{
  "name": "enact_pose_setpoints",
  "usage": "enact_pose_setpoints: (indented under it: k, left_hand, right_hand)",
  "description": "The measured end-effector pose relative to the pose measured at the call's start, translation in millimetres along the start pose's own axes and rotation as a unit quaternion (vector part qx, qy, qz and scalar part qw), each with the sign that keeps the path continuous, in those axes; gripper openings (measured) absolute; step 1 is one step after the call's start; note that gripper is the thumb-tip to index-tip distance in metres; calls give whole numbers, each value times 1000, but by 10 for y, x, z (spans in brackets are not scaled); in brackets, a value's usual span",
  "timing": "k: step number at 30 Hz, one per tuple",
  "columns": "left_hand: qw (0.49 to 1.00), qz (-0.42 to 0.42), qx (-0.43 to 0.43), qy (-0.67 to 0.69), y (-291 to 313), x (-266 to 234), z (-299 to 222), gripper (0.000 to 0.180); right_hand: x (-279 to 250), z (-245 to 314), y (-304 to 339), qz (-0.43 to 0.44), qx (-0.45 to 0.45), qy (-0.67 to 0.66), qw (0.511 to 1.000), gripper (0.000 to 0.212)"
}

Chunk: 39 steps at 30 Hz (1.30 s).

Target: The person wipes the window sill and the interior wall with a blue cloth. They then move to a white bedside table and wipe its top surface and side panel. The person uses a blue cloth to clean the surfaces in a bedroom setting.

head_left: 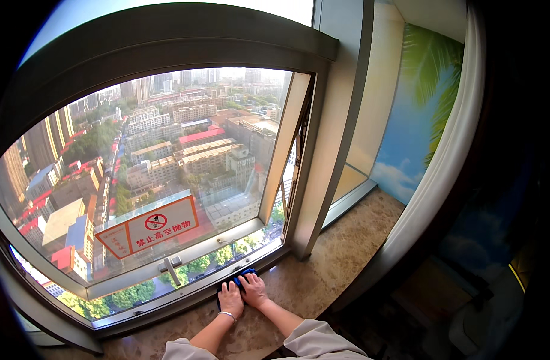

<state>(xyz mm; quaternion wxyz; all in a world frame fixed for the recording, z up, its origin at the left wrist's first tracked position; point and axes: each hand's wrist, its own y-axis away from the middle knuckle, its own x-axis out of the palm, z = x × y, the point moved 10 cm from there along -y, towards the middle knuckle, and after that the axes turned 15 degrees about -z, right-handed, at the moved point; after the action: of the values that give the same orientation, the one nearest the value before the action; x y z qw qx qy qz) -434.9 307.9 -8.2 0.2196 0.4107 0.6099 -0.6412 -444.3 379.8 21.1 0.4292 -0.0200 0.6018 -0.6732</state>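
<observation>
Both my hands are side by side at the inner edge of the window frame [191, 293], pressing a blue cloth [246, 273] with dark parts against it. My left hand [230, 300], with a bracelet at the wrist, has its fingers bent over the cloth. Just to its right, my right hand [254, 290] grips the cloth's bright blue part, fingers pointing up toward the frame. Much of the cloth is hidden under the hands. Beyond them, the window sash [227, 237] is tilted outward at the bottom, with a metal handle [172, 267] on its lower rail.
A brown marbled stone sill [341, 258] runs below the window and round to the right. A red-bordered warning sticker [149, 227] is on the glass. A thick metal post [329, 138], a white curtain [449, 150] and a palm-and-sky mural [416, 120] stand to the right. City buildings lie far below outside.
</observation>
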Motion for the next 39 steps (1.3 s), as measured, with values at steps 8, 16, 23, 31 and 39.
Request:
enact_pose_setpoints:
  k: [8, 16, 23, 31, 39]
  left_hand:
    - [998, -4, 55, -37, -390, 393, -531, 20]
    - [994, 21, 89, -52, -598, 670, -869, 24]
    - [997, 18, 74, 12, -816, 888, -1213, 28]
    - [997, 0, 77, 25, -873, 865, -1281, 33]
    - [998, 11, 38, 50, -702, 602, -949, 25]
  right_hand:
    - [-125, -690, -94, -41, 38, 36, 998, 28]
    - [-135, -1152, -138, -67, 53, 52, 995, 22]
    - [-176, -1653, -92, -33, 91, 127, 987, 28]
    - [-143, -1806, -21, -45, 98, 167, 980, 35]
    - [-69, -1322, -65, -24, 96, 129, 987, 26]
